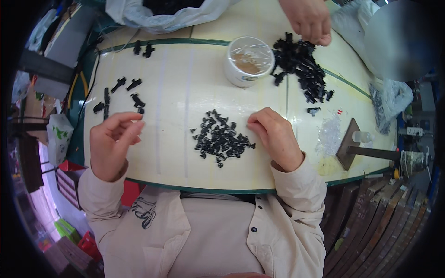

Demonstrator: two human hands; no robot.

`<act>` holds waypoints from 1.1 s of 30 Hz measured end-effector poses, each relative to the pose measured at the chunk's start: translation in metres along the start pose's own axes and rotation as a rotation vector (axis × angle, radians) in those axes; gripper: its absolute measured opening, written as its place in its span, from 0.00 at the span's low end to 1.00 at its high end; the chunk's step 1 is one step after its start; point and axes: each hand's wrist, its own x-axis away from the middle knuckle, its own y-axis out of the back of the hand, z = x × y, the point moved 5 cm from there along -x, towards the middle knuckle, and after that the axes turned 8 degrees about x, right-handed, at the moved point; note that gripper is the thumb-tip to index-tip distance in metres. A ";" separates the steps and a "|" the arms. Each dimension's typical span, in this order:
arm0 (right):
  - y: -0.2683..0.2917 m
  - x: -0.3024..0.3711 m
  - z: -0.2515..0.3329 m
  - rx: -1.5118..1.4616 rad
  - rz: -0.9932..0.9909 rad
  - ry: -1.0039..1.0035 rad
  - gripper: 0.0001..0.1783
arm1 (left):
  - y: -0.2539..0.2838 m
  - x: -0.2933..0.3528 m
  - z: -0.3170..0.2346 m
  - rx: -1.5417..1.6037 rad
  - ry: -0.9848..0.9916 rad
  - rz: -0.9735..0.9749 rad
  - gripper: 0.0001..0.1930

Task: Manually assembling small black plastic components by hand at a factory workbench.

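A loose heap of small black plastic pieces (220, 139) lies on the table in front of me. Just right of it, my right hand (278, 141) has thumb and forefinger pressed together; anything between them is hidden. On the other side, my left hand (113, 143) is loosely curled, thumb and fingers apart, with no held thing visible. Right above its fingertips lies a black jointed plastic part (137, 100). Several similar parts are scattered beyond, including a black clip-like part (119, 83) and an upright black strip (106, 102).
Another person's hand (311, 23) reaches over a bigger pile of black parts (301, 65) at far right. A white tub under clear film (249, 62) stands mid-table. A white bag (167, 21) sits at the back. A metal stand (350, 143) and small bottle (362, 137) are right.
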 end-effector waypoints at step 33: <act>-0.001 0.007 0.006 0.068 0.068 0.013 0.10 | -0.127 0.009 -0.085 -0.180 -0.670 0.654 0.10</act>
